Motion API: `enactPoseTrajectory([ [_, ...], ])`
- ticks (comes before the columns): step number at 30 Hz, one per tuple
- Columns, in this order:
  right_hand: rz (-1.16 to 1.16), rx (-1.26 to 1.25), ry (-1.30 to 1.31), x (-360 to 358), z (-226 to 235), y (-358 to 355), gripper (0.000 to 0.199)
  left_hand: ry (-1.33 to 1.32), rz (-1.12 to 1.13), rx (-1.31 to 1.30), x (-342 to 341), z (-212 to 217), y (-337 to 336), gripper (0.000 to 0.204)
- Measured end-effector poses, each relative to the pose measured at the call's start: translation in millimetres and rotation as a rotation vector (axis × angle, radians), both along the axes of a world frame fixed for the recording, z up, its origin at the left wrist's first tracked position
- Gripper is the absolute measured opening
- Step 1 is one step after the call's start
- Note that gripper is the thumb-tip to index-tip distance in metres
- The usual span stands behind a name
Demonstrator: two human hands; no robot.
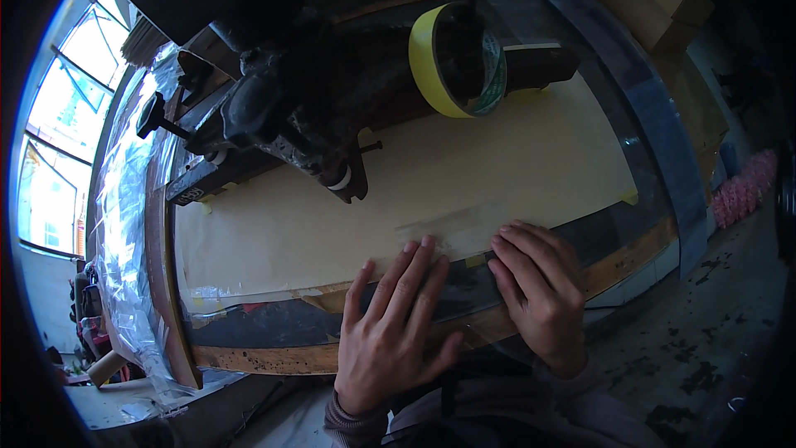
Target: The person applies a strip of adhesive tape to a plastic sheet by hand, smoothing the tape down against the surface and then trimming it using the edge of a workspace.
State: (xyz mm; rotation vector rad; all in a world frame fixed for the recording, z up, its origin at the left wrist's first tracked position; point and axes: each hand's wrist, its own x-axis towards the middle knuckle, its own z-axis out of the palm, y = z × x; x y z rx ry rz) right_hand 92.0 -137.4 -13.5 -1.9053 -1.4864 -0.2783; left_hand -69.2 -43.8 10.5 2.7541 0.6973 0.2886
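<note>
Head view: the rectangular cream paper sheet [282,241] lies ahead, long axis left-to-right; equally close at its near edge, the left hand [385,336] spreads open fingers, the right hand [543,307] bunches fingers, grip unclear.

- Cream rectangular paper sheet [514,158]: far edge hidden by black metal bar [543,70]
- Grey oblong smudge [464,221]: unclear
- Ribbed dark left sleeve [352,421]: cut at bottom
</note>
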Motion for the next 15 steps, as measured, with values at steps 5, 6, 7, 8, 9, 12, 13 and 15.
enactPoseTrajectory([
  [5, -0.025, -0.173, -0.065, -3, 9, 3, 0.033, -0.012, 0.001, 0.038, 0, 0, -1, 0.062],
  [6, -0.027, -0.238, -0.081, -3, 10, 4, 0.035, -0.015, 0.009, 0.044, -1, 0, -1, 0.062],
  [7, -0.019, -0.232, -0.085, -3, 9, 5, 0.035, -0.007, 0.002, 0.038, -2, 1, -1, 0.061],
  [8, -0.023, -0.228, -0.127, -1, 8, 4, 0.037, -0.004, -0.016, 0.034, -1, 1, -1, 0.061],
  [9, -0.026, -0.224, -0.169, 2, 7, 4, 0.039, -0.012, -0.015, 0.041, 0, 0, -1, 0.061],
  [12, 0.012, -0.255, -0.186, 7, 7, 3, 0.043, -0.027, -0.034, 0.132, 0, -4, 1, 0.064],
  [13, 0.015, -0.245, -0.193, 7, 6, 2, 0.043, -0.02, -0.049, 0.136, 0, -4, 3, 0.064],
  [15, -0.013, -0.283, -0.237, 6, 3, 0, 0.047, -0.024, -0.063, 0.145, 3, -6, 5, 0.065],
])
